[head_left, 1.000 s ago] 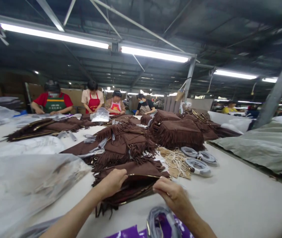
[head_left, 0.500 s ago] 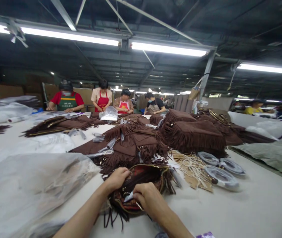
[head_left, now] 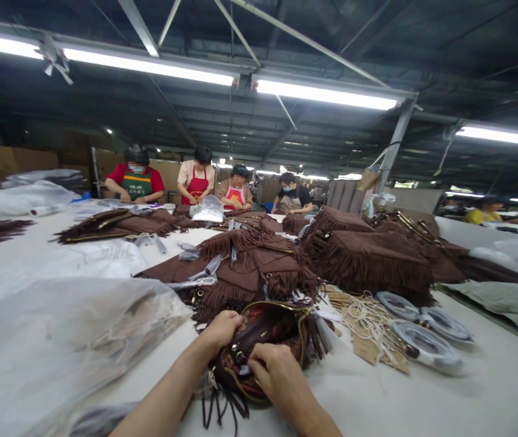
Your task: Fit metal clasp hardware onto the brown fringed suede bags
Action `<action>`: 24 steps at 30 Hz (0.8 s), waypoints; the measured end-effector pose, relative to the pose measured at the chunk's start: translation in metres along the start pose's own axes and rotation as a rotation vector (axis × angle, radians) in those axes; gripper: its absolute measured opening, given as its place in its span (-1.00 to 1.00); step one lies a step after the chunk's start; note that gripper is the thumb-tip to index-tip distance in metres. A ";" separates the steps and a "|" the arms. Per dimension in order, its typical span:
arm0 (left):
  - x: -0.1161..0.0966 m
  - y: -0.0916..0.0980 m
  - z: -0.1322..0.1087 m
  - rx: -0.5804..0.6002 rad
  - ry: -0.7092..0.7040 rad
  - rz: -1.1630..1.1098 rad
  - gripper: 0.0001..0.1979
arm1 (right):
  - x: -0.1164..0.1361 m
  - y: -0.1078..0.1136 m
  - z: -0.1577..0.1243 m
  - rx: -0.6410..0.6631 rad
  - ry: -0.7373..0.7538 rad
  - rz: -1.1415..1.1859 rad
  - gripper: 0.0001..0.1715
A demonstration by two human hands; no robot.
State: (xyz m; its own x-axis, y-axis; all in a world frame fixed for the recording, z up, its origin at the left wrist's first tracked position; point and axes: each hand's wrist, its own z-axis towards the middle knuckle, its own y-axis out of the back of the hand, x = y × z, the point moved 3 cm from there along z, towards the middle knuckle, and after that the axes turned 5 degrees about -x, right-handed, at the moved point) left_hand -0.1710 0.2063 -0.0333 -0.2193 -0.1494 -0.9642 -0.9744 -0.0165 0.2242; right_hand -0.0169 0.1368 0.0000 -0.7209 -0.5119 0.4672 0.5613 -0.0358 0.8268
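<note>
A brown fringed bag (head_left: 281, 331) lies open on the white table (head_left: 422, 400) in front of me, its patterned lining showing. My left hand (head_left: 222, 331) grips the bag's left rim, fingers curled over the edge. My right hand (head_left: 276, 376) is closed at the bag's mouth, pinching a small pale piece near the zip; I cannot make out what that piece is. Dark fringe hangs from the bag toward me.
A pile of brown fringed bags (head_left: 249, 267) and a taller stack (head_left: 372, 258) lie beyond. Tags with strings (head_left: 363, 321) and wrapped coils (head_left: 422, 346) sit to the right, clear plastic bags (head_left: 58, 340) to the left. Several people (head_left: 197, 182) in aprons work at the far end.
The bag has been opened wide, its lining now showing. My right hand moved from the right rim into the bag's mouth. The view shifted left and up.
</note>
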 end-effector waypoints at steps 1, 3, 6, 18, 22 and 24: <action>0.000 0.000 0.000 -0.001 0.004 -0.009 -0.75 | 0.002 -0.001 0.001 -0.002 0.000 -0.004 -0.78; 0.000 0.000 -0.001 0.000 0.010 -0.023 -0.75 | 0.007 -0.004 0.002 -0.007 0.002 -0.011 -0.81; 0.000 0.001 -0.002 0.011 0.021 -0.041 -0.73 | 0.012 -0.009 0.007 0.003 0.024 0.001 -0.82; -0.015 0.008 -0.014 0.020 -0.258 -0.001 -0.76 | 0.004 -0.016 0.016 0.037 0.188 0.178 -0.82; -0.038 0.025 -0.035 0.090 -0.508 0.145 -0.72 | -0.002 -0.013 0.013 -0.019 0.115 0.313 -0.87; -0.045 0.032 -0.047 0.153 -0.570 0.239 -0.72 | -0.004 -0.011 0.012 -0.034 0.091 0.398 -0.87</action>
State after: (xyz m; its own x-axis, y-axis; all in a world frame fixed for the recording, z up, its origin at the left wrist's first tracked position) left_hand -0.1898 0.1660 0.0243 -0.3828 0.4187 -0.8235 -0.8820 0.0995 0.4606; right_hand -0.0251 0.1497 -0.0073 -0.4072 -0.5650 0.7176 0.8031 0.1527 0.5759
